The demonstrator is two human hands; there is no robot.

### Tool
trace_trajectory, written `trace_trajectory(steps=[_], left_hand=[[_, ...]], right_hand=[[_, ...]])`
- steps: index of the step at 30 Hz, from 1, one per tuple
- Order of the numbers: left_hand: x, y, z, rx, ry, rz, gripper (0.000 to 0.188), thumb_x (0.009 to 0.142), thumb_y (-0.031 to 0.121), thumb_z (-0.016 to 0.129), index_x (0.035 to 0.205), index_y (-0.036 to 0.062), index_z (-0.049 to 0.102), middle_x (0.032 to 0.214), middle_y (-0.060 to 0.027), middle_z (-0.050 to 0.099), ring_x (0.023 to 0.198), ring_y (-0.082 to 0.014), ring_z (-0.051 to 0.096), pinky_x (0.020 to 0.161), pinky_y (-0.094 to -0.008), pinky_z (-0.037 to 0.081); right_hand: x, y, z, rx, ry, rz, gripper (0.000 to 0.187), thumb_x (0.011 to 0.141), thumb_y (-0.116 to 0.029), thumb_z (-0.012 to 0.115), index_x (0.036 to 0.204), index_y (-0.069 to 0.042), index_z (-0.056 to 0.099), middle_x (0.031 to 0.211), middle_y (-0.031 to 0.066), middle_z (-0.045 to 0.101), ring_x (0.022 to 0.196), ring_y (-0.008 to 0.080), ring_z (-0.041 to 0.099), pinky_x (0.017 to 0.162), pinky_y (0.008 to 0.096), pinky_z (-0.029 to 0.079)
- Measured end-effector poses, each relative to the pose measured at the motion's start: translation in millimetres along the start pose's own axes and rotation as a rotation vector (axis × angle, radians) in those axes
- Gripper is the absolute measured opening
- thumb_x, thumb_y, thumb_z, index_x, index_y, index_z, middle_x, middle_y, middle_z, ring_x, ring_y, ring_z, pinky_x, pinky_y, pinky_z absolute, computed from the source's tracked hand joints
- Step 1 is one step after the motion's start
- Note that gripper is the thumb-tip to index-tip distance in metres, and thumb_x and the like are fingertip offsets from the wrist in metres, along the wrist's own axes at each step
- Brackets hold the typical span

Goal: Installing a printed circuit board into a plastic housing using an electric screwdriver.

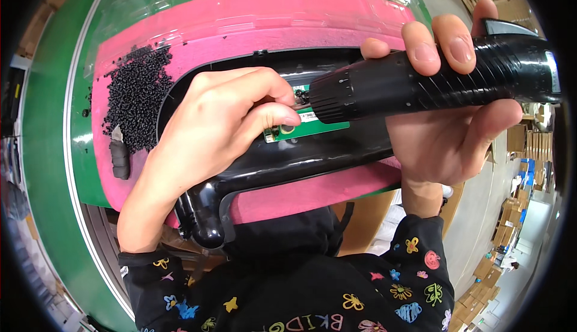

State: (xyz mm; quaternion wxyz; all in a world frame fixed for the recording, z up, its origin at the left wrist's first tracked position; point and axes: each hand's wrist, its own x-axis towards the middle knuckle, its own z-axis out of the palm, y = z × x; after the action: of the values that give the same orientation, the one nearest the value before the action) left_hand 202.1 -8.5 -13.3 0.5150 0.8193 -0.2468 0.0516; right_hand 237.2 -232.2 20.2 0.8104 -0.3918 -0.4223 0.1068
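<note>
My right hand (448, 61) is wrapped round a black, ribbed electric screwdriver (372, 88), held sideways with its nose pointing left. Right at that nose, my left hand (231, 112) is closed in a pinch, thumb against forefinger. Whatever is between those fingertips is mostly hidden; a few small black screws (302, 95) show just beside them. Beneath both hands lies a long black plastic housing (282, 160), its hollow side up. A green circuit board (324, 129) sits inside it, partly covered by my left hand and the screwdriver.
Left of the housing, a heap of small black screws (135, 97) is spread on the pink mat (288, 202). A dark, tape-wrapped piece (120, 159) lies below the heap. Clear plastic sheeting (252, 10) covers the mat's far side. The green table (48, 169) extends left.
</note>
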Motion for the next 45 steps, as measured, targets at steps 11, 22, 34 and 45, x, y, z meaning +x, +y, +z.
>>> trace_trajectory(steps=[11, 22, 34, 45], left_hand=[[-2, 4, -2, 0.278, -0.202, -0.090, 0.054, 0.065, 0.013, 0.086, 0.112, 0.0023, 0.060, 0.110, -0.0086, 0.062, 0.087, -0.0257, 0.064, 0.072, -0.0333, 0.052], [-6, 1, -1, 0.363, -0.222, -0.158, 0.075, 0.058, 0.009, 0.087, 0.125, 0.0060, 0.053, 0.118, -0.0103, 0.059, 0.106, -0.0360, 0.059, 0.084, -0.0418, 0.051], [-7, 1, -2, 0.382, -0.237, -0.195, 0.067, 0.060, 0.008, 0.087, 0.118, 0.0056, 0.054, 0.117, -0.0083, 0.058, 0.107, -0.0346, 0.060, 0.084, -0.0419, 0.051], [-8, 3, -1, 0.419, -0.249, -0.181, 0.064, 0.062, 0.008, 0.086, 0.117, 0.0067, 0.054, 0.118, -0.0063, 0.057, 0.107, -0.0324, 0.060, 0.083, -0.0415, 0.052]], right_hand=[[-1, -17, -39, -0.055, -0.091, 0.002, 0.070, 0.090, -0.063, 0.058, 0.130, -0.008, 0.045, 0.081, -0.0012, 0.053, 0.070, 0.0124, 0.051, 0.069, 0.0301, 0.042], [-2, -3, -38, -0.210, 0.016, 0.059, 0.072, 0.083, -0.074, 0.057, 0.117, -0.010, 0.049, 0.067, -0.0021, 0.052, 0.051, 0.0099, 0.049, 0.055, 0.0273, 0.041], [6, 9, -39, -0.208, -0.175, 0.025, 0.067, 0.082, -0.069, 0.067, 0.111, -0.012, 0.046, 0.067, -0.0043, 0.052, 0.053, 0.0086, 0.052, 0.049, 0.0238, 0.041], [1, -11, -46, -0.204, -0.165, 0.037, 0.067, 0.084, -0.068, 0.065, 0.119, -0.013, 0.047, 0.070, -0.0044, 0.052, 0.054, 0.0082, 0.051, 0.051, 0.0236, 0.040]])
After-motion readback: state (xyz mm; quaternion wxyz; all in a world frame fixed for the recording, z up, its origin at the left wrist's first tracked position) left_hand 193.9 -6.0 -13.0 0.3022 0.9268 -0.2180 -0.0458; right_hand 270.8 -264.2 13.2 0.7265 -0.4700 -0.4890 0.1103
